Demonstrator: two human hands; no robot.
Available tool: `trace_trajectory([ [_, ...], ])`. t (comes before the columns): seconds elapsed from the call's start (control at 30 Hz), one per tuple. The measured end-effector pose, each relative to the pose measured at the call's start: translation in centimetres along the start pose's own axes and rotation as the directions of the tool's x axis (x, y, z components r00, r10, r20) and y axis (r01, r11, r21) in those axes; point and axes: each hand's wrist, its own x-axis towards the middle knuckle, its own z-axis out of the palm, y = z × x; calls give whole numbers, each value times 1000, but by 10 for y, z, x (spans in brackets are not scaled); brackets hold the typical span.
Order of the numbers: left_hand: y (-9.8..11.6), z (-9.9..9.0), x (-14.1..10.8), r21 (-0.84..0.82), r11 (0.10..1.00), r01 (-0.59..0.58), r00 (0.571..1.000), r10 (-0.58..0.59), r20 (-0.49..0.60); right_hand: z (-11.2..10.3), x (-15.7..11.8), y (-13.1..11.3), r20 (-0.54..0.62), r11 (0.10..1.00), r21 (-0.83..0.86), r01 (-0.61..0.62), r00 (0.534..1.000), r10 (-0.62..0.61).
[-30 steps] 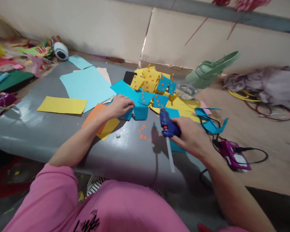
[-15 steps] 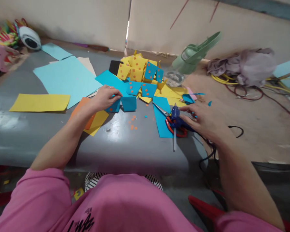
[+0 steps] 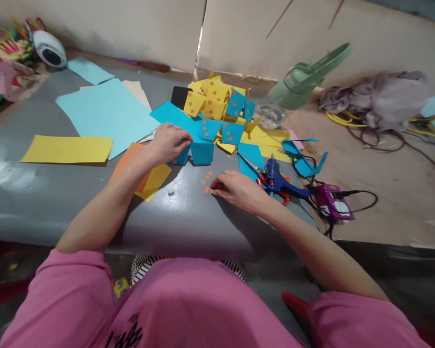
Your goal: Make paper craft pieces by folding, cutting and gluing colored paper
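Steadying left hand (image 3: 171, 141): well left of the glue gun (image 3: 274, 177), its fingers narrow and closed along the upper edge of a blue cutout (image 3: 203, 154), thumb hidden from me; I judge the grip keeps so light a piece from sliding on the slick grey bench (image 3: 58, 193)
Blue cutout: left of the glue gun, two flared flaps parted by a notch, a thin matte sheet, perhaps foam or card
Right hand (image 3: 239, 189): just left of the glue gun, lowered to the orange squares (image 3: 207, 190), fingers curled, thumb and index close together; from my remote seat I cannot tell whether a square sits between them
Orange squares: left of the glue gun, tiny flat chips lying loose, probably put there for easy reach
Glue gun: hard blue plastic, nozzle turned away from the body; it seems to lie across the scissors (image 3: 253, 166), which leaves the hand beside it free
Scissors: partly under the glue gun, red loops, metal blades over a blue strip (image 3: 251, 152)
Purple box (image 3: 333, 203): right of the glue gun, glossy, with black cords (image 3: 342, 195)
Spotted cutouts (image 3: 215, 110): beyond and left of the glue gun, bent yellow and blue shapes heaped up, likely kept back from the working hands
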Motion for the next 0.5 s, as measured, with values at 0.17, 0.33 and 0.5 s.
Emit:
trace_trajectory([
  [0.17,1,0,1,-35,999,23,999,-22,25,-2,2,-2,31,999,17,-49,998,48],
  [0.33,0,1,1,-37,999,13,1000,-13,12,-4,5,-2,-37,997,68,30,999,-27],
  [0.5,1,0,1,-28,999,22,1000,-21,22,-3,12,1,-106,999,15,41,994,-39],
])
